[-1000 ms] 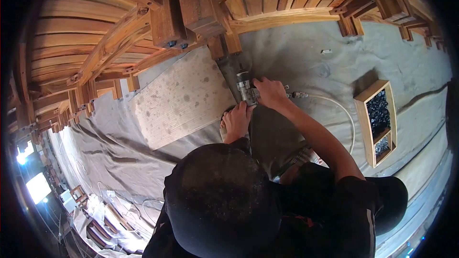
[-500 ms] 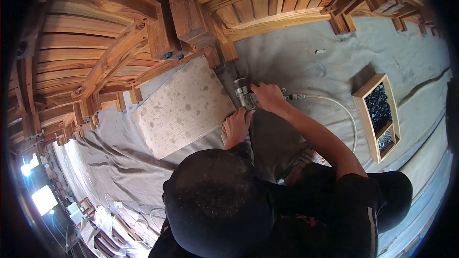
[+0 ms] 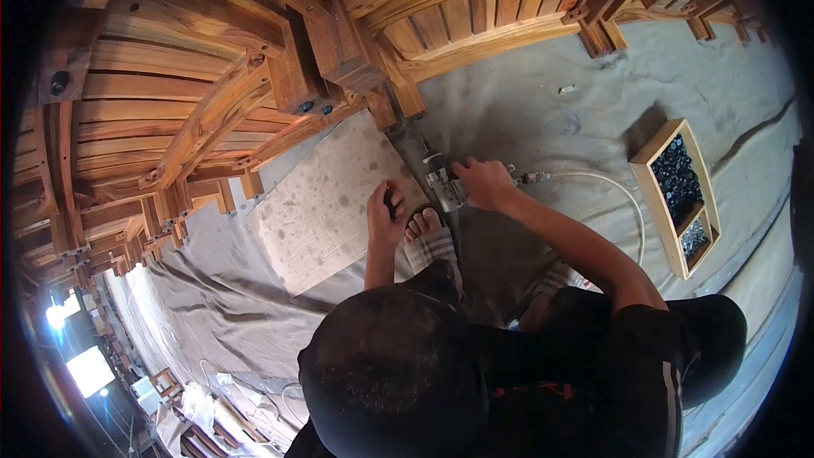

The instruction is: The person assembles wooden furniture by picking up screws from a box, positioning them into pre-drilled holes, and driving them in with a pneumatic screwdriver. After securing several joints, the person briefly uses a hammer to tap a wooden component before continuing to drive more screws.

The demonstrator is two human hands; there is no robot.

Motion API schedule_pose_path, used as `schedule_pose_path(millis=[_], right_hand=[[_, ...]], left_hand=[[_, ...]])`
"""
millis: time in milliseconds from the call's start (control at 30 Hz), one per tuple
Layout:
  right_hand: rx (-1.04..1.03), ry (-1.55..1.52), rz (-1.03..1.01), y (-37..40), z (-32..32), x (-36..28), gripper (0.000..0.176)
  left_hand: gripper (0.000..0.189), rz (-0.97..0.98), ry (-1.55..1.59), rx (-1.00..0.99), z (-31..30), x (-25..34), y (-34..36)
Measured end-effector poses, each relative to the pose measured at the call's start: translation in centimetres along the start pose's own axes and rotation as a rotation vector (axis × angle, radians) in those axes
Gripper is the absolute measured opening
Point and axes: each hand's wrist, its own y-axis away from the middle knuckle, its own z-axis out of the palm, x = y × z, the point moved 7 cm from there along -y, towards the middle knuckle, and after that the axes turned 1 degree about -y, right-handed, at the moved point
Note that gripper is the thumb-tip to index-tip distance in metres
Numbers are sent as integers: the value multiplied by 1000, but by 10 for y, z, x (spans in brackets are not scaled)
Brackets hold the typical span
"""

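My right hand (image 3: 489,186) is wrapped round the handle of a pneumatic driver (image 3: 442,180), whose thin bit points up toward the foot of a wooden post (image 3: 409,100). To its left, my left hand (image 3: 386,214) is raised over the cardboard sheet (image 3: 318,195), fingers curled round a small black piece (image 3: 391,202) that is too small to name. A pale hose (image 3: 593,176) runs from the driver to the right.
Slatted wooden furniture (image 3: 170,93) spans the top and left. On the right, a wooden box (image 3: 642,171) holds black parts and small silver hardware. A sandalled foot (image 3: 424,225) rests beside the cardboard. Grey sheeting (image 3: 543,93) covers the floor.
My left hand has come away from the driver and moved left, showing a black piece in its fingers. The driver, in my right hand, has shifted slightly right and down in view.
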Motion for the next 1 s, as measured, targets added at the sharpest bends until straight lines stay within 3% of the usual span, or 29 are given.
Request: schedule_pose_path(millis=[167, 267, 533, 1000], right_hand=[[-32, -11, -120, 17, -8, -33, 52], [-12, -12, -248, 27, -23, -64, 54], [119, -74, -379, 38, -61, -109, 52], [107, -123, -521, 55, -107, -115, 61]], left_hand=[[31, 27, -54, -48, 9, 31, -23], [32, 176, -312, -28, 23, 64, -17], [35, 320, -727, 43, 50, 130, 31], [33, 248, -784, -175, 97, 165, 82]])
